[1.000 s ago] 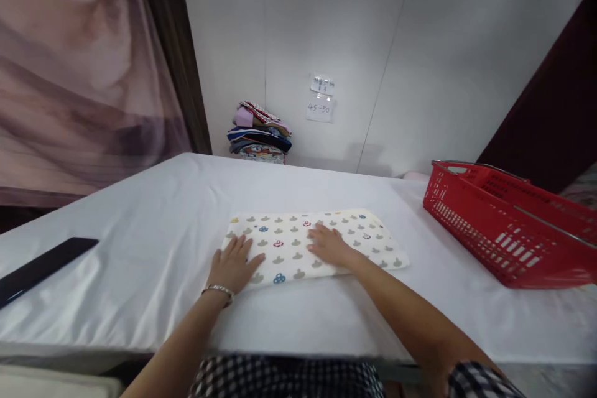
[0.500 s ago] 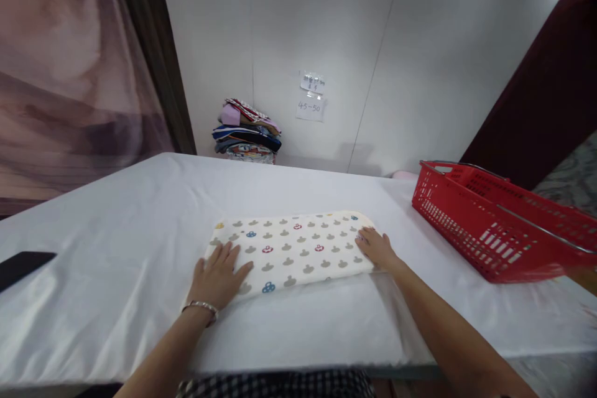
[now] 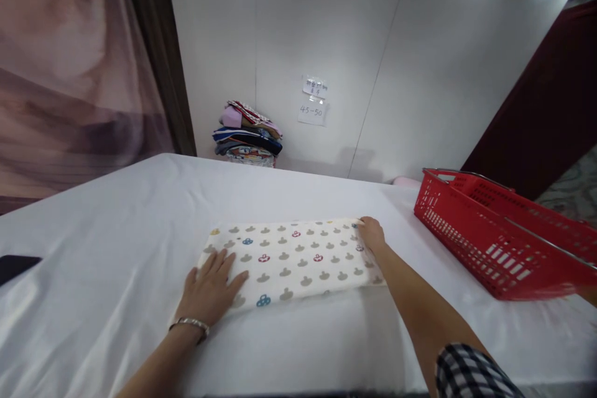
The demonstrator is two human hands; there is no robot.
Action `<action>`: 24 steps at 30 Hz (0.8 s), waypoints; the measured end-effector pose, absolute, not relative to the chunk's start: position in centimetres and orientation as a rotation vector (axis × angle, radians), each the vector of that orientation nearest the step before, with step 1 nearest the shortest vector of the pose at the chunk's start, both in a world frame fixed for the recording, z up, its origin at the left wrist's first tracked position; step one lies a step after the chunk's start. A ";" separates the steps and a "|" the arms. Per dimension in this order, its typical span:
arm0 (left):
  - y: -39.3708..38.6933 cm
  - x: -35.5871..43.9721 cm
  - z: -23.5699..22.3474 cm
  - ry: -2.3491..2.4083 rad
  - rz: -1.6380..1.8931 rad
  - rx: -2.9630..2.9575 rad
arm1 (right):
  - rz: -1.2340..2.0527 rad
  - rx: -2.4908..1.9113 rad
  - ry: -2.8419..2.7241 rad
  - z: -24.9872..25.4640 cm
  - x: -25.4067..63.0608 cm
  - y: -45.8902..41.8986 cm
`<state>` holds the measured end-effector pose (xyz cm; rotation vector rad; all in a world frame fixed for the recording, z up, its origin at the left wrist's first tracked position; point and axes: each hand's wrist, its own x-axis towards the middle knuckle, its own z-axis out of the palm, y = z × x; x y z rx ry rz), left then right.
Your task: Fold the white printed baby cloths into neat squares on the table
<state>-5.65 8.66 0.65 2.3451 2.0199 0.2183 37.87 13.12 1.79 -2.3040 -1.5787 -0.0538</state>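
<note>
A folded cream cloth [image 3: 298,258] printed with grey, red and blue mushroom shapes lies flat, longer from side to side, on the white-covered table. My left hand [image 3: 209,286], with a bracelet at the wrist, rests flat on its left end, fingers spread. At the far right corner of the cloth is my right hand [image 3: 372,235], its fingers curled around the edge there. The fingertips of that hand are partly hidden.
The red plastic basket [image 3: 471,233] stands on the table [image 3: 153,217] at the right. A stack of folded fabrics [image 3: 249,134] is at the back against the wall. A dark flat object [image 3: 18,267] lies at the left edge. Paper signs [image 3: 312,112] hang on the wall.
My right hand has moved from lying flat on the cloth's right end to its far right corner, where the fingers now curl. My left hand stays flat on the left end.
</note>
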 end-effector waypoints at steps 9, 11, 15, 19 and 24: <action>8.8 -5.8 0.2 2.022 0.253 2.336 | 0.062 -2.266 -1.475 1.0 38.8 14.1; 8.8 -5.8 0.3 2.024 0.257 2.328 | 0.093 -2.250 -1.450 0.9 39.2 14.3; 8.5 -5.6 0.4 2.012 0.290 2.289 | 0.192 -2.204 -1.462 0.9 39.6 14.6; 8.3 -5.5 0.3 1.987 0.348 2.273 | 0.316 -2.132 -1.511 1.1 40.1 14.4; 7.9 -5.5 -0.1 1.967 0.418 2.282 | 0.430 -2.051 -1.449 0.6 41.4 14.4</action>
